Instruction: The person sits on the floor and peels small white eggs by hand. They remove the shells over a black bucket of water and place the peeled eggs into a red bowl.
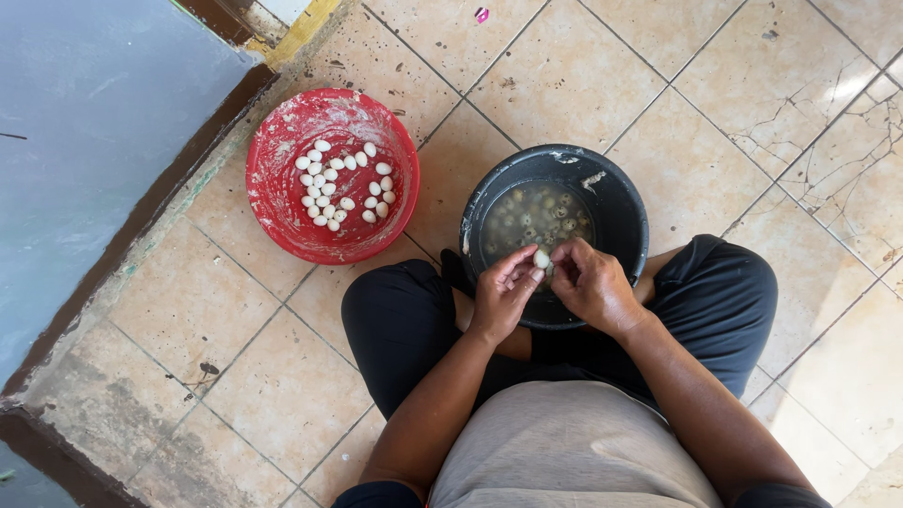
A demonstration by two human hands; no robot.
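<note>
A: We're seated on the floor (583,75), legs crossed. Beige tiles, dark grout, lots of brown specks. Cracks spread through the tiles at 2–3 o'clock.

B: Walls?

A: Blue-grey wall (85,141) fills 9–11 o'clock, with a dark brown skirting strip (141,221) along its foot. Yellow-painted edge (299,33) at 11–12 o'clock. Sunlit patch on the tiles at 3–4 o'clock.

B: Hands?

A: Both meet at centre, over the near rim of the black bucket (616,202). Left hand (503,296) pinches a small pale egg (541,258) in a closed grip at the fingertips. Right hand (593,282) has its fingertips touching the same egg from the other side; also closed on it.

B: Bucket contents?

A: Cloudy water with many small speckled eggs (538,218) sitting in it. Bucket sits between our knees, at 12 o'clock from the hands.

B: Anything else?

A: Red bowl (273,193) at 10 o'clock from the hands, just beside the skirting strip, apart from the bucket. White residue on its inner wall. It holds a cluster of white peeled eggs (340,186). Small pink scrap (482,14) on the tiles at 12 o'clock, far edge.
</note>
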